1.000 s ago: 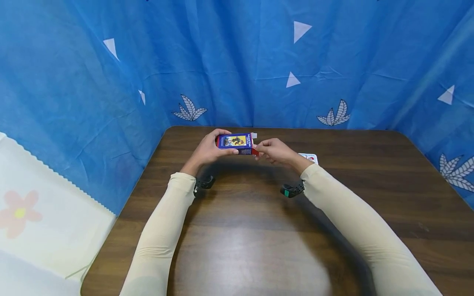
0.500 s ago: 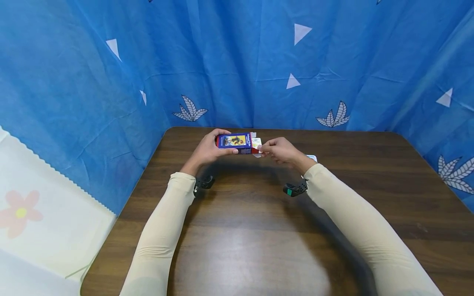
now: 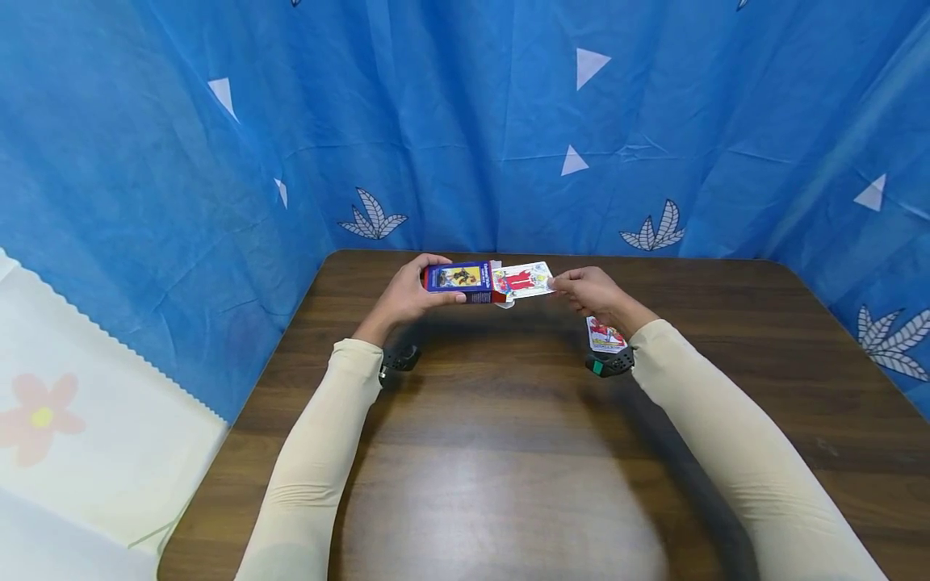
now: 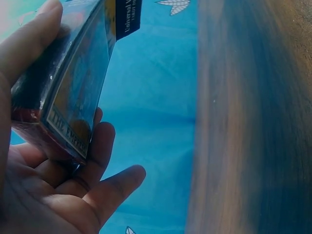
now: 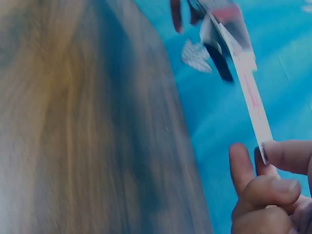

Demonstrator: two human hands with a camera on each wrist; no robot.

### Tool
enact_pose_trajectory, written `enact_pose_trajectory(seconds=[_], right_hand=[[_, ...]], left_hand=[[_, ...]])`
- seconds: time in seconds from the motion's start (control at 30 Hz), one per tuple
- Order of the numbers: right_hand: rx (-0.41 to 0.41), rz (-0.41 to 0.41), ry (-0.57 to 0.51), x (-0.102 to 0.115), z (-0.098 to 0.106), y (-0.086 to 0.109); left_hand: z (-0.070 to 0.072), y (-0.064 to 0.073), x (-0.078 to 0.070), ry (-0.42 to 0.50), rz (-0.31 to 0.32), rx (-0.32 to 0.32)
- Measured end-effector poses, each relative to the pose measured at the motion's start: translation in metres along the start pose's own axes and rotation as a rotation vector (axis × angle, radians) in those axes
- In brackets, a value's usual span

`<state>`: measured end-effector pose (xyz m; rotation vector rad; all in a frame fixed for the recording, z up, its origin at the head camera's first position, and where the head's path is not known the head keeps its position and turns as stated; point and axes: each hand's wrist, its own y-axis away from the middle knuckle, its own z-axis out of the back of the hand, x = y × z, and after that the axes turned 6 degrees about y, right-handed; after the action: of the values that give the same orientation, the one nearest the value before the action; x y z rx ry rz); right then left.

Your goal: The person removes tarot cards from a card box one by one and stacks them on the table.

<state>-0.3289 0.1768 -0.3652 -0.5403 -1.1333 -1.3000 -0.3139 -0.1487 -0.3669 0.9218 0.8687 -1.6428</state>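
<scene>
My left hand (image 3: pixel 407 295) grips a blue and red tarot card box (image 3: pixel 459 276) by its left end, thumb along the near side. In the left wrist view the box (image 4: pixel 80 83) shows the words "The Empress" on one face. From the box's open right end a tarot card (image 3: pixel 525 280) with a red figure sticks most of the way out. My right hand (image 3: pixel 594 292) pinches the outer end of that card between thumb and finger. In the right wrist view the card (image 5: pixel 253 100) appears nearly edge-on. Whether it is a single card cannot be told.
Another tarot card (image 3: pixel 606 336) lies face up on the brown wooden table (image 3: pixel 465 452), partly hidden by the right wrist. A blue curtain (image 3: pixel 465 121) hangs behind the table's far edge. A white cloth (image 3: pixel 87 403) hangs at the left.
My right hand has moved to the right, and the card has slid out of the box with it. The left hand and box stay put. More of the card on the table now shows.
</scene>
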Motion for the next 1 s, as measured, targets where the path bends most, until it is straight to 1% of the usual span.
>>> enact_pose_trajectory(seconds=[0.07, 0.17, 0.2, 0.3, 0.37, 0.43, 0.47, 0.57, 0.67, 0.8, 1.0], right_hand=[[-0.032, -0.007, -0.043, -0.006, 0.011, 0.000], [-0.102, -0.037, -0.060, -0.015, 0.029, 0.000], [-0.127, -0.045, -0.051, -0.019, 0.034, -0.001], [-0.203, -0.083, 0.032, -0.033, 0.050, -0.002], [-0.249, -0.110, 0.121, -0.045, 0.059, -0.003], [-0.287, -0.156, 0.217, -0.056, 0.066, -0.003], [-0.301, -0.177, 0.245, -0.062, 0.068, -0.003], [-0.327, -0.224, 0.312, -0.077, 0.071, -0.003], [-0.319, -0.228, 0.328, -0.087, 0.070, -0.003], [-0.313, -0.210, 0.377, -0.091, 0.065, -0.004], [-0.345, -0.208, 0.452, -0.087, 0.059, -0.006]], left_hand=[[0.001, -0.001, 0.000, 0.003, -0.005, -0.003], [0.002, -0.002, 0.001, 0.009, -0.013, -0.005], [0.002, -0.002, 0.001, 0.010, -0.014, -0.006], [0.003, -0.003, 0.002, 0.013, -0.011, -0.004], [0.003, -0.002, 0.002, 0.014, -0.009, -0.005], [0.003, -0.002, 0.003, 0.014, -0.007, -0.005], [0.003, -0.002, 0.003, 0.014, -0.006, -0.003], [0.002, -0.002, 0.002, 0.017, -0.008, -0.001], [0.001, -0.002, 0.002, 0.019, -0.012, 0.005], [0.001, -0.003, 0.004, 0.021, -0.006, 0.008], [0.002, -0.003, 0.003, 0.018, -0.010, 0.000]])
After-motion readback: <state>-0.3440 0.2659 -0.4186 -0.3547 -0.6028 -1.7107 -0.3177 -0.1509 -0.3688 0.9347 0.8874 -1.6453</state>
